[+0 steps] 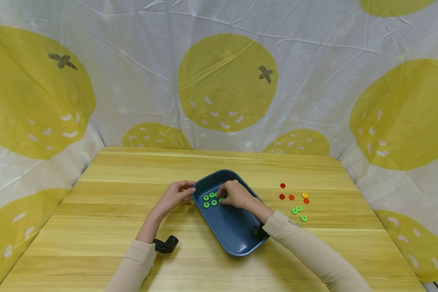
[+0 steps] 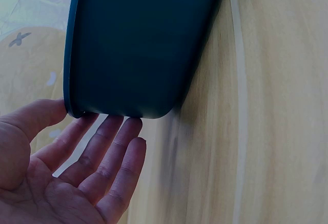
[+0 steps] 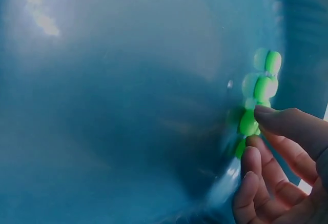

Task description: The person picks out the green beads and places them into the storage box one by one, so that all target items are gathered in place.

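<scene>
A dark blue rectangular tray [image 1: 237, 227] sits slantwise on the wooden table. Several small green rings [image 1: 206, 205] lie in its far left end. My right hand [image 1: 235, 194] reaches into the tray; thumb and fingertips pinch one green ring [image 3: 249, 123] just above the tray floor, beside other green rings [image 3: 265, 87]. At the tray's left corner is my left hand [image 1: 175, 196]. Its thumb touches the rim and its nearly straight fingertips [image 2: 132, 126] rest against the outer wall [image 2: 133, 55].
Right of the tray lie loose rings: red [image 1: 282, 196], orange [image 1: 291, 197], yellow [image 1: 304, 195] and green [image 1: 304, 218]. A white cloth with yellow fruit prints [image 1: 228, 81] hangs behind the wooden table [image 1: 131, 194].
</scene>
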Motion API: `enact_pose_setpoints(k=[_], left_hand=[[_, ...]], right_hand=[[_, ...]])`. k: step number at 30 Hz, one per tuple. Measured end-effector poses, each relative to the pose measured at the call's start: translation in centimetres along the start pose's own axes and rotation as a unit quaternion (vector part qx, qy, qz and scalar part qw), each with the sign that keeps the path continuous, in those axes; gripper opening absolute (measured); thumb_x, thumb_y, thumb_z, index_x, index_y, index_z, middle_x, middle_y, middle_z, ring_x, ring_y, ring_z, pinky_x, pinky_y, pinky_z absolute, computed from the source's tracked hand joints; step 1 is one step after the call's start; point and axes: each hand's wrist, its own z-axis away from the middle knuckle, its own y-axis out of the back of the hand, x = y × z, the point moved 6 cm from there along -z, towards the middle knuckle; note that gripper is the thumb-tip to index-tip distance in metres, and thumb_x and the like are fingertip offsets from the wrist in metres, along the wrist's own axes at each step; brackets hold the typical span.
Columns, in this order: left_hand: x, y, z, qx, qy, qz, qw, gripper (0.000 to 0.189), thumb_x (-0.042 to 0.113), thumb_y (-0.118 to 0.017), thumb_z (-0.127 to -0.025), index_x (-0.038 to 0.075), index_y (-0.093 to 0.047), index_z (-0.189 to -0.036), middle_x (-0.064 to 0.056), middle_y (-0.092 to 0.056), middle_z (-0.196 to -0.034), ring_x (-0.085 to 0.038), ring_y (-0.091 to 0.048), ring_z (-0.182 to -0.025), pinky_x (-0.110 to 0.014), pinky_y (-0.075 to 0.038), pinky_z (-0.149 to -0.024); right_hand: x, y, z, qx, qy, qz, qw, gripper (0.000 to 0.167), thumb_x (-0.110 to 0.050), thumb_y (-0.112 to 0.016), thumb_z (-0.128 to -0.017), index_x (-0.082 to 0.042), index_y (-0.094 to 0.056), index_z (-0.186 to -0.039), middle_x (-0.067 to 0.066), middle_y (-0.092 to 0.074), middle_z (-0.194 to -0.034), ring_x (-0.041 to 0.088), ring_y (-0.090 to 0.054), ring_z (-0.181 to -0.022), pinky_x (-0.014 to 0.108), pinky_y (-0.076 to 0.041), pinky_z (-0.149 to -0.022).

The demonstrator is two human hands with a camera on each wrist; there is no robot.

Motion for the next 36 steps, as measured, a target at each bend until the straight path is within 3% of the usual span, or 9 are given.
enact_pose_setpoints(k=[11, 20, 27, 30, 33, 36], left_hand=[[0.1, -0.1, 0.0, -0.001, 0.001, 0.0, 1.0, 0.039, 0.017, -0.053, -0.096, -0.006, -0.052, -0.128, -0.026, -0.056, -0.125, -0.03, -0.062, -0.103, -0.044, -0.054, -0.086], [0.0, -0.1, 0.0, -0.004, 0.002, 0.001, 1.0, 0.04, 0.018, -0.053, -0.096, -0.006, -0.051, -0.128, -0.026, -0.055, -0.125, -0.028, -0.062, -0.102, -0.044, -0.054, -0.086], [0.0, -0.1, 0.0, -0.007, -0.001, 0.001, 1.0, 0.04, 0.018, -0.053, -0.096, -0.006, -0.051, -0.128, -0.026, -0.055, -0.126, -0.027, -0.062, -0.102, -0.044, -0.054, -0.086], [0.1, -0.1, 0.0, -0.007, -0.002, 0.001, 1.0, 0.04, 0.018, -0.053, -0.096, -0.006, -0.051, -0.128, -0.027, -0.055, -0.125, -0.026, -0.062, -0.101, -0.044, -0.054, -0.086], [0.1, -0.1, 0.0, -0.005, -0.002, -0.001, 1.0, 0.04, 0.017, -0.053, -0.096, -0.006, -0.051, -0.128, -0.027, -0.055, -0.125, -0.026, -0.062, -0.101, -0.044, -0.054, -0.086], [0.1, 0.0, 0.0, -0.002, -0.002, -0.002, 1.0, 0.04, 0.017, -0.053, -0.096, -0.006, -0.051, -0.128, -0.027, -0.055, -0.125, -0.026, -0.062, -0.101, -0.044, -0.055, -0.085]], right_hand=[[0.0, 1.1, -0.2, 0.028, 0.028, -0.072, 0.9966, 0.011, -0.007, -0.073, -0.078, -0.005, -0.073, -0.088, 0.007, -0.072, -0.087, 0.019, -0.066, -0.077, 0.017, -0.051, -0.061], [-0.3, 2.3, -0.1, 0.031, 0.027, -0.142, 0.989, 0.016, -0.008, -0.073, -0.08, -0.002, -0.072, -0.094, 0.011, -0.071, -0.089, 0.024, -0.064, -0.076, 0.016, -0.05, -0.062], [-0.3, 2.9, 0.4, 0.032, 0.014, -0.176, 0.9838, 0.018, -0.011, -0.072, -0.081, -0.003, -0.072, -0.097, 0.011, -0.072, -0.093, 0.021, -0.062, -0.072, 0.016, -0.05, -0.061], [-0.2, 3.1, 0.5, 0.027, 0.003, -0.195, 0.9804, 0.02, -0.012, -0.071, -0.082, -0.003, -0.072, -0.099, 0.011, -0.072, -0.095, 0.028, -0.061, -0.07, 0.021, -0.051, -0.057], [0.0, 3.3, 0.6, 0.021, -0.011, -0.216, 0.9761, 0.021, -0.012, -0.071, -0.083, -0.003, -0.071, -0.101, 0.012, -0.072, -0.095, 0.038, -0.061, -0.074, 0.033, -0.054, -0.059], [0.1, 3.7, 0.8, 0.019, -0.014, -0.227, 0.9735, 0.023, -0.015, -0.071, -0.083, -0.003, -0.07, -0.102, 0.012, -0.073, -0.093, 0.036, -0.062, -0.073, 0.047, -0.055, -0.064]])
